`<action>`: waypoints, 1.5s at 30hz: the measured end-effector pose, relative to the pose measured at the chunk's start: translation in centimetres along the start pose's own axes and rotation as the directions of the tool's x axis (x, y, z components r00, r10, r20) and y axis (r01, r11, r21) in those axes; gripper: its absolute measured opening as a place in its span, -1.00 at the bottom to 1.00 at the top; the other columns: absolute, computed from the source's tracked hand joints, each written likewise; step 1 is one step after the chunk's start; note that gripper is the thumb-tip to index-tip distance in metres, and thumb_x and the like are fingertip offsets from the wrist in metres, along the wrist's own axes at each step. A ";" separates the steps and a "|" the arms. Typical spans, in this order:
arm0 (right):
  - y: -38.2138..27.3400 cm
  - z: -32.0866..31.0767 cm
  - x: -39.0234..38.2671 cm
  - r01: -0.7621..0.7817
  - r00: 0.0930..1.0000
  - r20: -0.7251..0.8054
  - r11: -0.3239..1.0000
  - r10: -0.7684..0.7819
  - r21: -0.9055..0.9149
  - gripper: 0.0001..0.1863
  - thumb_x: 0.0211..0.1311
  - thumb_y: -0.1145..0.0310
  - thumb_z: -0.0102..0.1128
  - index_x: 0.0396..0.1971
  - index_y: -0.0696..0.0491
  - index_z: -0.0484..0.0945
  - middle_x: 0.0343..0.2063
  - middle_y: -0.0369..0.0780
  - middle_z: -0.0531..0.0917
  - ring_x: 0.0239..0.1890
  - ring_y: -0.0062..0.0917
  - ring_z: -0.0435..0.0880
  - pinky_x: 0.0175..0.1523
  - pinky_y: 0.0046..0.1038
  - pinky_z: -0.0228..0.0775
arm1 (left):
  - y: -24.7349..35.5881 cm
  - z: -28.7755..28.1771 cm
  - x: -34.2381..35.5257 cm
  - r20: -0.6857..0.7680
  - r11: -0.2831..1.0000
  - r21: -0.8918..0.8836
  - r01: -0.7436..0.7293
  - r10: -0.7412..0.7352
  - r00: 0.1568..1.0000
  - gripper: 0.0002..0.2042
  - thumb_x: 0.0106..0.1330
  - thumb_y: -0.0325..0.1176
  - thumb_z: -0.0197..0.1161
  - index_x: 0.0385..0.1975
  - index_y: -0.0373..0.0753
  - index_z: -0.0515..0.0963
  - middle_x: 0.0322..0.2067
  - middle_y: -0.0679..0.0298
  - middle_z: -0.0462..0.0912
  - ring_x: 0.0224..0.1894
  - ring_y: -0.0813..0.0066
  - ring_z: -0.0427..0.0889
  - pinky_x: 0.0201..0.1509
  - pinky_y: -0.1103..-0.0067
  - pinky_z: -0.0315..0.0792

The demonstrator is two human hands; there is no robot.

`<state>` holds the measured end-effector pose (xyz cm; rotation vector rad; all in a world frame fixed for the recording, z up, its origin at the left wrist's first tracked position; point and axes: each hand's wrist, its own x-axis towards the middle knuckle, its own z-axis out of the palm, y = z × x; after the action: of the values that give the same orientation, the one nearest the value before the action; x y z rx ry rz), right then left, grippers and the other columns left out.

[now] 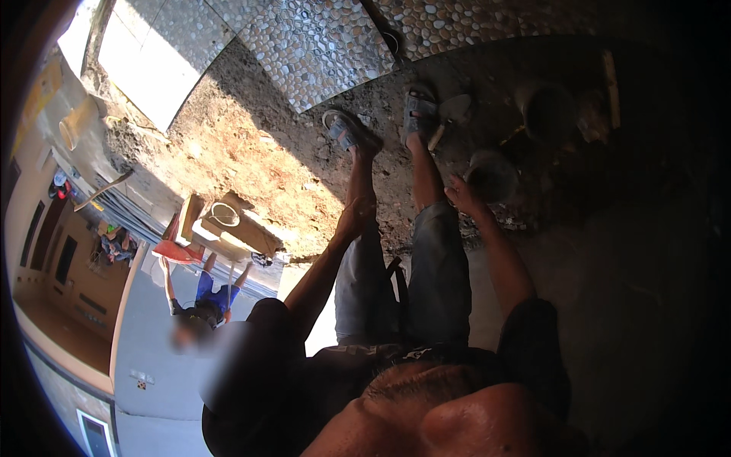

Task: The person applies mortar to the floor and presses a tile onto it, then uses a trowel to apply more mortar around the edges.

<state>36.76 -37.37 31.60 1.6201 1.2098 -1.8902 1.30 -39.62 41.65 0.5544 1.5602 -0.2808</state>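
My left hand (354,219) rests against my left leg just below the knee; its fingers lie in shadow and nothing shows in it. My right hand (462,195) hovers beside my right knee with its fingers apart and nothing in it, a short way from a round grey pan (493,177) on the ground. My feet in grey sandals (420,110) stand on rough brown mortar bed (251,145). A trowel (455,111) lies beside my right foot. Pebble-patterned tiles (320,46) are laid just beyond my feet.
A second round pan (548,113) and a wooden stick (610,87) lie in the shade at the right. A wooden box (228,225) stands at the left edge of the mortar. Beyond it another person (202,301) in blue shorts reaches up towards a red thing (173,250).
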 end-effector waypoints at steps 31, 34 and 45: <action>-2.0 5.9 13.9 -0.238 0.958 0.053 0.885 0.281 -0.399 -0.22 0.29 -0.10 0.00 0.32 0.18 0.16 0.19 0.10 0.39 0.18 -0.03 0.45 0.20 -0.08 0.32 | -11.1 4.2 5.4 -0.086 0.928 0.370 -0.039 0.076 0.993 -0.44 0.15 -0.21 0.25 0.18 -0.16 0.33 0.23 -0.08 0.24 0.26 -0.19 0.24 0.25 0.08 0.19; -2.1 4.0 17.1 -0.171 0.979 -0.161 0.928 0.123 -0.331 -0.33 0.33 -0.02 -0.01 0.26 0.18 0.27 0.15 0.06 0.45 0.14 -0.07 0.49 0.19 -0.12 0.34 | -13.8 3.8 10.2 -0.148 0.889 0.420 -0.183 0.266 0.953 -0.38 0.13 -0.16 0.29 0.21 -0.20 0.32 0.15 -0.03 0.36 0.16 -0.11 0.39 0.21 0.20 0.32; -9.6 -2.8 25.5 0.048 0.981 -0.183 0.824 0.069 0.565 -0.41 0.31 0.20 0.14 0.24 0.18 0.28 0.06 -0.04 0.53 0.01 -0.27 0.61 0.03 -0.32 0.48 | 0.0 -1.8 23.3 -0.110 0.752 -0.655 -0.080 0.010 0.994 -0.73 0.32 -0.33 0.20 -0.07 -0.34 0.52 -0.07 0.16 0.60 0.03 0.33 0.57 0.06 0.47 0.46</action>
<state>24.48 -23.47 11.39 2.1487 0.7180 -2.2703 0.02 -34.63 18.81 0.0400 1.6118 0.3482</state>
